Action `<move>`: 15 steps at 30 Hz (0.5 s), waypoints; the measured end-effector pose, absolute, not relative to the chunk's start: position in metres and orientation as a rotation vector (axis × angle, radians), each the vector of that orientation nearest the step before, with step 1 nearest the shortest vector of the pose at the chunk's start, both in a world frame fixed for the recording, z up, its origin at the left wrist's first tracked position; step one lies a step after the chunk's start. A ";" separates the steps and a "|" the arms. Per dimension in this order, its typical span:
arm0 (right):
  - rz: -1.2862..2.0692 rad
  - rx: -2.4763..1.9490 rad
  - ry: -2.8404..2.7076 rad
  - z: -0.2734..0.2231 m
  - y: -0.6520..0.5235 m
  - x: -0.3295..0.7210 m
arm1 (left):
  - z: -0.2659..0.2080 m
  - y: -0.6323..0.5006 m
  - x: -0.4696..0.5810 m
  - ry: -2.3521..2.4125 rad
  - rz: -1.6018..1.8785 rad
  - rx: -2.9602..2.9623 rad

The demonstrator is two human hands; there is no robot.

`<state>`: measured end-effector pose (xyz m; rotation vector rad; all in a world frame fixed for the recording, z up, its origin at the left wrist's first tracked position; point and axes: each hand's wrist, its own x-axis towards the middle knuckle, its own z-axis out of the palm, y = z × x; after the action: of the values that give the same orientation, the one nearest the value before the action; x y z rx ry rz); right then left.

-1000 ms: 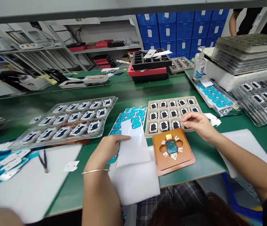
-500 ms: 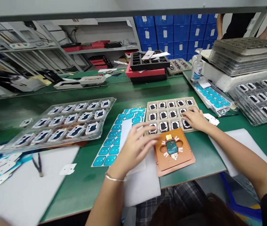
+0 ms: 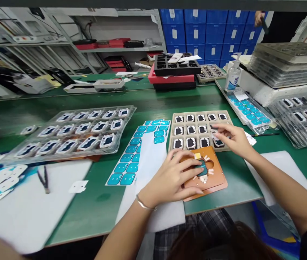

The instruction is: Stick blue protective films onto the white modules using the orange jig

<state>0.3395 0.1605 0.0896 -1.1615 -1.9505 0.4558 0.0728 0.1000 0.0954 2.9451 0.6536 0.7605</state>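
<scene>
My left hand (image 3: pixel 176 174) lies over the left half of an orange fixture block (image 3: pixel 218 177), fingers spread. Its fingertips reach the dark teal rounded-square piece (image 3: pixel 202 169) in the block's centre and partly hide it. Small white tabs and a yellow tab surround that piece. Over the right side of a beige compartment tray (image 3: pixel 172 135), my right hand (image 3: pixel 233 139) has thumb and index finger closed at the edge of a white-framed part (image 3: pixel 215 133), mostly hidden by the fingers. Similar white-framed parts with black centres (image 3: pixel 191 143) fill the tray's visible left compartments.
Teal sticker sheets (image 3: pixel 126 157) and a white paper sheet (image 3: pixel 150 155) lie left of the block. Farther left are a clear tray (image 3: pixel 115 144) of parts and black tweezers (image 3: pixel 44 180). At right stand a pump bottle (image 3: pixel 233 76) and stacked trays (image 3: pixel 283 68).
My left hand has moved right and down, from above the block's left edge onto the block and its centre piece. My right hand has stayed over the tray, its fingers now drawn into a pinch.
</scene>
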 end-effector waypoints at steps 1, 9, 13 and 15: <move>0.587 -1.091 -1.927 0.096 0.150 0.335 | 0.095 0.100 0.072 0.649 0.757 2.943; 0.997 -0.955 -2.351 0.127 0.110 0.329 | 0.094 0.100 0.070 0.655 0.730 2.892; 0.816 -0.933 -2.404 0.130 0.115 0.336 | 0.097 0.099 0.071 0.639 0.738 2.892; 0.758 -0.892 -2.384 0.129 0.120 0.341 | 0.097 0.099 0.072 0.626 0.755 2.897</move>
<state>0.3407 0.1205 0.1286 -0.8919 -2.3839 0.7578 0.0716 0.0992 0.0975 2.8971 0.6260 0.7547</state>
